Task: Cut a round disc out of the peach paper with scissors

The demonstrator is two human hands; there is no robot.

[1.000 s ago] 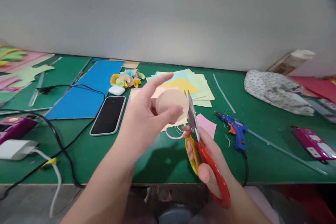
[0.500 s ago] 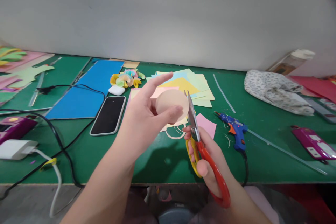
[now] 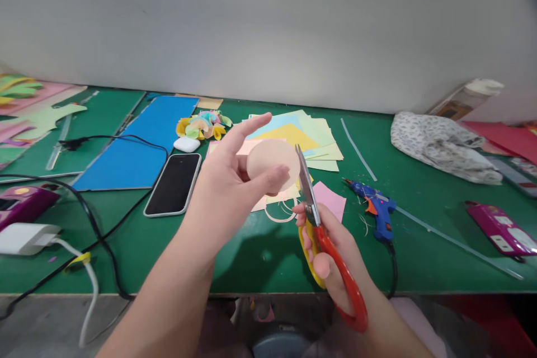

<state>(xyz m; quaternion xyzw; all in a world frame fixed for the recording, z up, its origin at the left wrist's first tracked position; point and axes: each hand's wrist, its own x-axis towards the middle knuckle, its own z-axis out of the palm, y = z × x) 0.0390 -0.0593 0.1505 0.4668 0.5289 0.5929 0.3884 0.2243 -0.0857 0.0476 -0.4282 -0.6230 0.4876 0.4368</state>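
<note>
A round, pale peach paper disc (image 3: 268,158) is pinched between the thumb and fingers of my left hand (image 3: 229,193), whose index finger points up and to the right. My right hand (image 3: 335,246) grips scissors (image 3: 308,190) with one red and one yellow handle. The blades point up at the disc's right edge and look nearly closed. Thin curved paper offcuts (image 3: 279,219) lie on the green table (image 3: 260,268) below the disc. Behind it are stacked pastel sheets (image 3: 323,134), and a pink piece (image 3: 331,199) lies beside the blades.
A blue glue gun (image 3: 380,212) with a long clear stick lies on the right, near a patterned cloth (image 3: 436,145). To the left are a phone (image 3: 174,184), a white case (image 3: 187,144), paper flowers (image 3: 203,125), a blue board (image 3: 142,140) and black cables.
My left hand and the disc have shifted slightly left and up. The scissor blades have drawn a little closer together and tilt slightly more to the left.
</note>
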